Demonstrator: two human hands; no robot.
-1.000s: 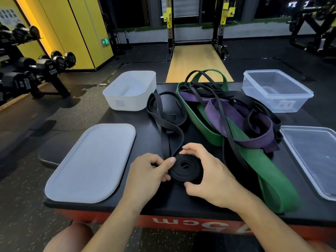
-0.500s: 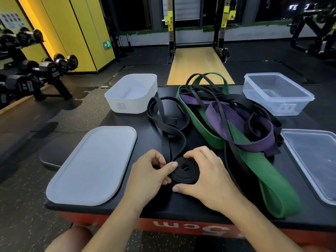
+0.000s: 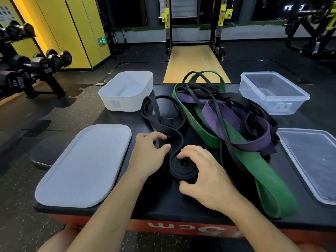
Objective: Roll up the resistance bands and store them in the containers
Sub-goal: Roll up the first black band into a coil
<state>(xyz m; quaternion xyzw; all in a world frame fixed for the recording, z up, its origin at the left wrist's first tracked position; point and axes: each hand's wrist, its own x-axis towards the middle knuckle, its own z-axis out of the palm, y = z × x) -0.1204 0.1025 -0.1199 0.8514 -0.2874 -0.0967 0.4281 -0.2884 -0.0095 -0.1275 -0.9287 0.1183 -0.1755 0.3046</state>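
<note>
Black resistance band (image 3: 183, 169), partly coiled on a padded box top (image 3: 160, 200), sits gripped under the right hand (image 3: 209, 180); the left hand (image 3: 147, 159) holds its loose strand. Beyond that band lie tangled bands (image 3: 236, 124), with a white container (image 3: 123, 104) far left and a clear container (image 3: 272, 106) far right.

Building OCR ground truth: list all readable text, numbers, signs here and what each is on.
"5cm", upside down, red front of plyo box; preceding digit unclear.
"40", near dumbbell; smaller print blurred.
"40", upside down, next dumbbell.
Green exit sign: arrow and figure, no words.
Labels on white container, clear container, and wall poster: too blurred to read.
</note>
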